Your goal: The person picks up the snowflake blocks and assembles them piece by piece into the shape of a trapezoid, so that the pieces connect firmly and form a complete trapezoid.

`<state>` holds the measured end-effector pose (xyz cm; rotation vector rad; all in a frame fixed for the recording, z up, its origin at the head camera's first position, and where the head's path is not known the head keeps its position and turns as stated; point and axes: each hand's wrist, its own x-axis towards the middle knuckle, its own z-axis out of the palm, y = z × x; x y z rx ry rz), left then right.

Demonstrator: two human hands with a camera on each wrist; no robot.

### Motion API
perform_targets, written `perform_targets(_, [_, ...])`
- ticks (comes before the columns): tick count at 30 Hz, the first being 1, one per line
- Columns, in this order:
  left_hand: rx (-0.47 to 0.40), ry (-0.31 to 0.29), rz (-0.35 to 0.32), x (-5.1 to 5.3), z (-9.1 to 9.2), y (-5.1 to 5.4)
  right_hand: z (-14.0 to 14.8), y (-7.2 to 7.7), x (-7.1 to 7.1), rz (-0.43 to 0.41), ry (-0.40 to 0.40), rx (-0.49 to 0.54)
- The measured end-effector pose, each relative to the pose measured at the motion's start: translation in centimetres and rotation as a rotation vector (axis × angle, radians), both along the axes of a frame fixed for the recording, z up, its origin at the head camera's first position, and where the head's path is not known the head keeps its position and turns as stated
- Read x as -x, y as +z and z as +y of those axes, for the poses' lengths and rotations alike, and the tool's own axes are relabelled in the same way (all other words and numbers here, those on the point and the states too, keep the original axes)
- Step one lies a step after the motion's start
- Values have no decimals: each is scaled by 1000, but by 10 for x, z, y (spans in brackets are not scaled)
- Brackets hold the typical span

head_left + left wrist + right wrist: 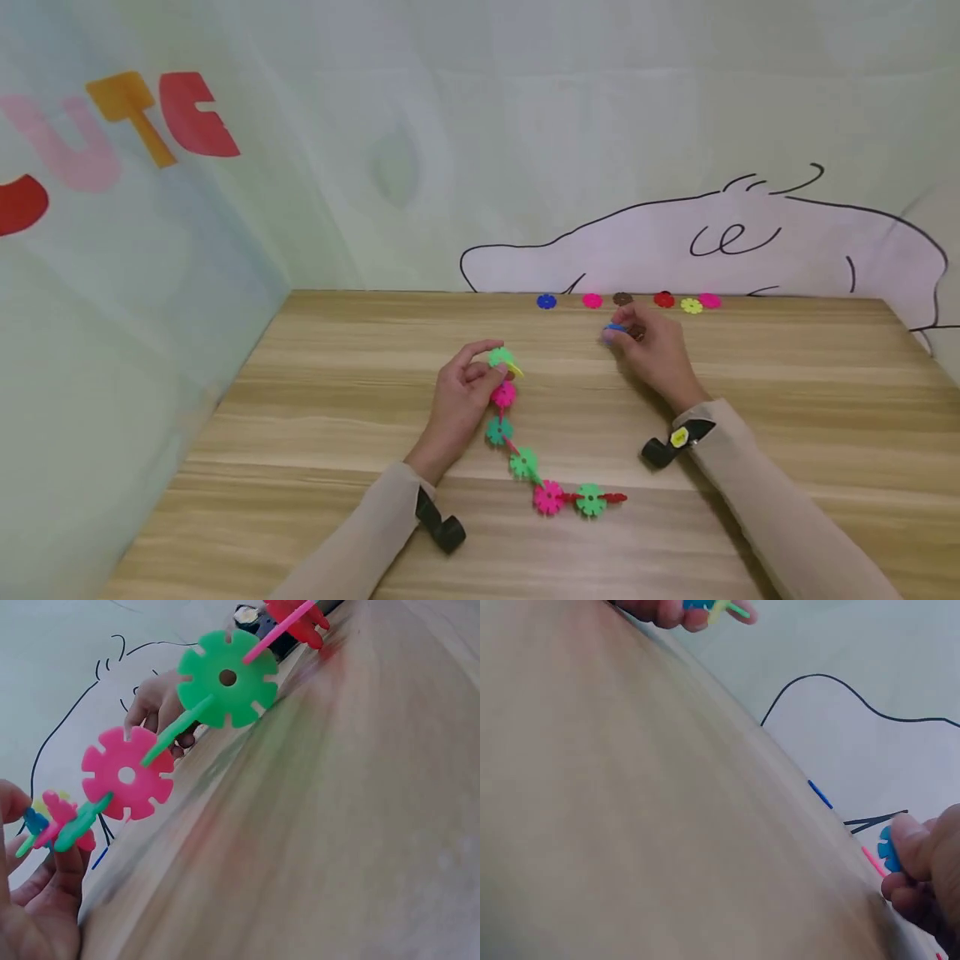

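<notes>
The left hand [465, 400] pinches the upper end of a chain of interlocked notched discs, close to a green disc [500, 357] and a yellow one [515, 369]. From there the chain runs down and right through pink, teal and green discs to a red piece [615, 497]. In the left wrist view, a pink disc [126, 774] and a green disc [227, 678] show large beside the fingers. Farther right, the right hand [656, 346] pinches a blue disc [614, 328] between thumb and fingers, also seen in the right wrist view as a blue disc [887, 850]. A brown disc [637, 332] shows at its fingers.
Along the far edge of the wooden table [337, 375] lie loose discs: blue [547, 302], pink [592, 301], brown [622, 298], red [663, 299], yellow [692, 306] and another pink [709, 301]. Behind them hangs a printed cloth [375, 208].
</notes>
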<state>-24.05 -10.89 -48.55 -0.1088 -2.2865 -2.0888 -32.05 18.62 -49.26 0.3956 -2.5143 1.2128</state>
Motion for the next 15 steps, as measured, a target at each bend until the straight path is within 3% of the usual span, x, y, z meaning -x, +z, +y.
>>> perform_targets(3, [14,61,-5,0,0,0,9,-1,-15,63,-18,66])
perform_targets(9, [16,169,-25,0,2,0,17,2,-47,184,27,183])
perform_targets(15, [-24,172,-25,1,2,0,-4,11,-65,201,120,197])
